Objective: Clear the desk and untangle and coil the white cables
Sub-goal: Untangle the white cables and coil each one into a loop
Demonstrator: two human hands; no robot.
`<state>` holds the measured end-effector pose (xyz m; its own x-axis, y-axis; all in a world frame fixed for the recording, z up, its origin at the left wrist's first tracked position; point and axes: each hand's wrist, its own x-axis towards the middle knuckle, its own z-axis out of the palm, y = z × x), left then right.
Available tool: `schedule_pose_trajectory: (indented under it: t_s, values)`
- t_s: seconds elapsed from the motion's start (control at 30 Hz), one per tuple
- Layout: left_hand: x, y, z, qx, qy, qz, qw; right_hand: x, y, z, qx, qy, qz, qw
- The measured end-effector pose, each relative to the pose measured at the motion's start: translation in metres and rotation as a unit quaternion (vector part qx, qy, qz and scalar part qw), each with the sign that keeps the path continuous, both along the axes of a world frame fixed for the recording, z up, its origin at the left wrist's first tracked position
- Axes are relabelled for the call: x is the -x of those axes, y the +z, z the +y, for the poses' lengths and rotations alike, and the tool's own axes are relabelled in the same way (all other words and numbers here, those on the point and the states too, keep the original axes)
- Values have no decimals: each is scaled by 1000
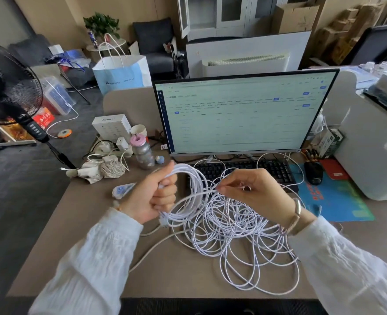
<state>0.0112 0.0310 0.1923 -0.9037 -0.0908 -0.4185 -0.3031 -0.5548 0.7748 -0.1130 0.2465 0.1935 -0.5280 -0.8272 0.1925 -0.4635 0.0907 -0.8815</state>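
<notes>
We have the coil point(183, 192) gathered in our left hand point(156, 196), whose fingers are curled tight round a bundle of white loops standing roughly upright above the desk point(92, 246). From that fist a single strand point(201, 193) runs rightward, nearly level, to our right hand point(251, 189), where thumb and fingertips point(219, 188) pinch it. That line from left fist to right pinch is what the next wrap turns on, we judge: its long axis lies across us, parallel to the desk's near edge and to the keyboard point(244, 169) behind it.

The loose tangle point(240, 237) lies below and to the right of the coil, spread on the desk from under our right hand down toward the near edge. Our right hand is the nearer one to it and hangs almost directly over its far side; the left hand sits off its left rim. So the free cable feeds up from beneath the right pinch, not from the left.

A thicker grey-white cord point(156, 246) runs from the tangle's left side toward the desk's left edge; we cannot tell whether it is knotted into the thin loops. A few thin loops also stray over the keyboard and onto the blue mat point(338, 198) toward the mouse point(313, 172).

We reckon coiling is partly done, with most of the cable still lying loose.
</notes>
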Motion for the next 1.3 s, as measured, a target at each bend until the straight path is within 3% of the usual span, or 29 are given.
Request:
schedule_pose_trajectory:
  t_s: [0.17,0.3,0.57,0.63,0.73,0.8,1.0,1.07,1.17,1.3]
  values:
    - [11,-6,22,65,-52,-28,996,-15,5,-18,43,-66,119,990]
    - [13,-5,37,66,-72,-60,993,-10,2,-20,75,-106,144,981]
    - [11,-1,27,-59,-131,-58,988,2,-4,-11,65,-142,158,975]
    - [11,1,27,-91,-135,-52,985,1,-8,-13,22,-116,158,980]
    - [13,3,27,-132,-144,-43,980,-4,-19,-18,-135,-85,191,969]
    - [14,4,29,-115,-151,-59,980,-3,-24,-20,-191,-63,201,959]
    - [12,3,33,-41,-162,-88,982,16,-32,-14,-178,-36,147,972]
    - [11,0,30,-79,-149,-80,982,15,-34,-12,-150,-19,108,982]
    - [7,-4,23,-135,-118,-76,981,13,-36,-8,-97,5,-46,994]
    - [4,-11,19,-180,-78,-65,978,14,-41,-4,-91,36,-105,990]
